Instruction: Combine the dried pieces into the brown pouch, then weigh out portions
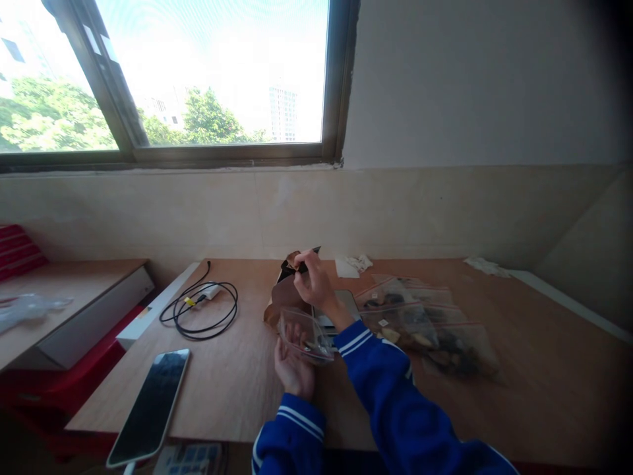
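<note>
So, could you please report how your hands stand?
Left hand holds clear zip bag. Right fingers pinch dark piece above brown paper. Filled zip bags to the right.

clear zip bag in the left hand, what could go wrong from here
The dark piece pinched in the right hand could slip and miss the clear zip bag held in the left hand, landing on the table. The phone seems to overhang the near edge and could get knocked off.

Bright window (208, 72) | trees (210, 119), tower (283, 113) outside | beige wall (475, 86) | wooden desk (554, 389)
</note>
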Motion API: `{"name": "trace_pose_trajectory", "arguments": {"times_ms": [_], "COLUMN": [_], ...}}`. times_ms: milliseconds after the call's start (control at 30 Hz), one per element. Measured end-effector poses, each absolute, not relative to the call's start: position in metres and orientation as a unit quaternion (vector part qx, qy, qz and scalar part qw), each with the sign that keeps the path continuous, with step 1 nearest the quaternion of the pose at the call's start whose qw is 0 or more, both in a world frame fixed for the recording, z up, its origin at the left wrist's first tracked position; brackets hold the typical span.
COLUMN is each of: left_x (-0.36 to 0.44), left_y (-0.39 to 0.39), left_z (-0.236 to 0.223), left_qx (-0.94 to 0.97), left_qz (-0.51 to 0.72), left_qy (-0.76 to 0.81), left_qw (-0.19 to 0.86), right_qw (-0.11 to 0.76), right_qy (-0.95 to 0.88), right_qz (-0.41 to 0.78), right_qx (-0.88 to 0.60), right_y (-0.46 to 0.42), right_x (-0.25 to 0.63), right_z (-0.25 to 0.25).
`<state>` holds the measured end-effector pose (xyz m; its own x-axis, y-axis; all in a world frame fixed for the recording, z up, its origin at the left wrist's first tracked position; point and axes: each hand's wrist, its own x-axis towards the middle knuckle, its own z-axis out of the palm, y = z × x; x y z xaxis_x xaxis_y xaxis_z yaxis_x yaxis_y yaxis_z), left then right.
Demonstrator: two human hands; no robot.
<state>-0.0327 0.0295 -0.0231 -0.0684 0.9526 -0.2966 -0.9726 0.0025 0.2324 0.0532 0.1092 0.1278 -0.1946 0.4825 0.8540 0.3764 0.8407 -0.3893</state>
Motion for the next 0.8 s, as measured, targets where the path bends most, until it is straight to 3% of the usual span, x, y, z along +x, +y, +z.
{"name": "trace_pose_trajectory", "arguments": {"times_ms": [433, 800], "left_x": [-0.032, -0.033], "left_y": [0.029, 0.032], "left_z": [-0.024, -0.030], "left_qx": [-0.030, -0.020], "left_qz": [0.708, 0.710], "left_qy": [0.174, 0.168], "left_qw": [0.684, 0.684], "right_qw": [0.479, 0.471], "right_qy": [-0.802, -0.798], "right_qz": [0.034, 0.026], "right_qx": [-0.356, -0.376], "right_y": [0.114, 0.119], "right_x": [0.052, 0.051], "right_z": [0.131, 0.131]}}
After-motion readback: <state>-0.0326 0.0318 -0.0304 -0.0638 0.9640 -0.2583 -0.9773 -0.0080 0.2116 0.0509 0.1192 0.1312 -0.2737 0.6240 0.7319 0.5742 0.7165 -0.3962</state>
